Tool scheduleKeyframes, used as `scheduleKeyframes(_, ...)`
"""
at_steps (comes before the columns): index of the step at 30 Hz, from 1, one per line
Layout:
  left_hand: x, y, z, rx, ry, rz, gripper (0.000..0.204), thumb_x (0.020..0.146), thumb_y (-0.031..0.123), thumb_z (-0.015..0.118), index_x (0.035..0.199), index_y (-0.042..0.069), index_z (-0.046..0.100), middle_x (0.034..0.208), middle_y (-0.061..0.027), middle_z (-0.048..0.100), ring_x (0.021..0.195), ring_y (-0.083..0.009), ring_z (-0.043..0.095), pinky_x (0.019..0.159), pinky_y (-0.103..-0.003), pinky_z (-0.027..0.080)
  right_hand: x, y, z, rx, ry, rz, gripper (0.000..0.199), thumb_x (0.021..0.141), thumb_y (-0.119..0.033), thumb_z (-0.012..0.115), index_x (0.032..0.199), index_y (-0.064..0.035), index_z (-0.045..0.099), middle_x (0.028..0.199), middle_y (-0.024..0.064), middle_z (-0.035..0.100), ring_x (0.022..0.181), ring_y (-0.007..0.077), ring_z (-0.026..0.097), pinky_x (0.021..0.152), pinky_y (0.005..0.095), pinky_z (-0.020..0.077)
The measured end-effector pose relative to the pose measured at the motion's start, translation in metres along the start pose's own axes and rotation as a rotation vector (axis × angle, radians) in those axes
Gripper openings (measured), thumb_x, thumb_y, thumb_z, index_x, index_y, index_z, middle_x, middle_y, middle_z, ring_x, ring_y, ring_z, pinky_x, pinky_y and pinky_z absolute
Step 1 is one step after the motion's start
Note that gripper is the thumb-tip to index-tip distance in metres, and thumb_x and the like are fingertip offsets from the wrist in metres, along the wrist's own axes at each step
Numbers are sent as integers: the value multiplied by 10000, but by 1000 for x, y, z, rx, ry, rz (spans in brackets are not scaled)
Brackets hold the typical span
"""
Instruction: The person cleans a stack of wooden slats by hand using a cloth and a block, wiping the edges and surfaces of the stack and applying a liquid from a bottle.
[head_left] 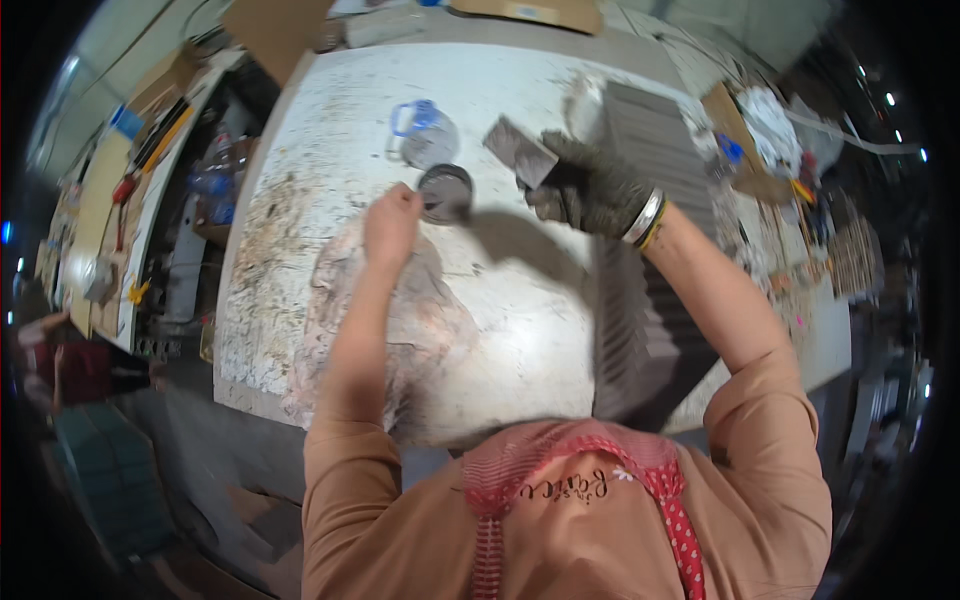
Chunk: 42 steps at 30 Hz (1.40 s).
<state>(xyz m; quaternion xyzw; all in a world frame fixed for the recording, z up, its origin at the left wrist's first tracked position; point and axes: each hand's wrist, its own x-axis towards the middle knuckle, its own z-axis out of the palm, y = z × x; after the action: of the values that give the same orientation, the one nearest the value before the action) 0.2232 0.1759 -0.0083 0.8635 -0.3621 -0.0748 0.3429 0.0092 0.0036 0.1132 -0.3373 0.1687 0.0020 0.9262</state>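
My bare left hand [394, 222] is closed, with thumb and fingers pinched at the left rim of a dark round tub [446, 196]. Inside the tub is something greyish, too blurred to name. On my right hand [590, 185] is a dark, stained work glove. Its fingers are closed on a flat grey rectangular plate [520, 150], held above the board to the right of the tub. Just beyond the tub stands a clear jug [432, 143] with a blue handle. A long dark-grey ribbed panel [655, 270] lies under and beside my right forearm.
A white, stained work board [520, 330] carries all this. Crumpled, dirty sheeting [400, 310] lies beneath my left forearm. To the left, a side bench [150, 190] holds tools. Bags and cardboard [765, 140] crowd the right. Another person [80, 365] is at far left.
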Motion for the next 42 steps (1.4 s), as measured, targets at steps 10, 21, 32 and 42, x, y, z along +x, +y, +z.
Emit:
scheduleKeyframes(10, -78, 88, -9, -278, -108, 256, 477, 863, 231, 616, 1290, 54, 498, 1210, -147, 546, 1091, -255, 542, 852, -360, 461, -233, -3, -15, -157, 252, -814, 380, 900, -271, 585, 1159, 5, 554, 1080, 167, 612, 927, 268, 610, 784, 368, 516)
scheduleKeyframes(21, -233, 193, 91, -863, -576, 222, 1004, 744, 184, 741, 1448, -31, 56, 1397, -265, 331, 1266, -342, 397, 1048, -379, 337, -286, 64, 0, -1359, 892, -738, 451, 800, -172, 712, 1219, -84, 571, 1143, 66, 604, 1060, 174, 558, 872, 301, 461)
scheduleKeyframes(32, -228, 190, 96, -827, -612, 240, 899, 739, 147, 724, 1425, -12, 165, 1310, -230, 445, 1200, -336, 468, 1014, -382, 372, -244, 78, 8, -2202, 477, -610, 428, 840, -308, 606, 1227, -129, 584, 1254, 154, 547, 1184, 330, 489, 1004, 412, 391)
scheduleKeyframes(42, -233, 191, 96, -790, -463, 359, 920, 736, 135, 732, 1433, -10, 150, 1325, -225, 436, 1214, -307, 463, 1010, -373, 379, -244, 70, 27, -2085, 413, -493, 440, 787, -262, 653, 1176, -69, 585, 1158, 180, 557, 1065, 353, 541, 935, 414, 431)
